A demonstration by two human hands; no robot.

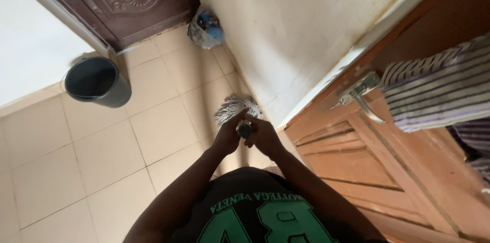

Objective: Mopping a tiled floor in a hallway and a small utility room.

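At the centre of the frame, the left hand (228, 136) and right hand (261, 135) have their fingers clamped together around the top of the mop handle (245, 130), with the white string mop head (236, 107) resting on the tiled floor (102, 151) just beside the wall (306, 28). A wide stroke risks striking the wooden door (367, 156) at the right. A sweep toward the upper left can tip the dark bucket (98, 82).
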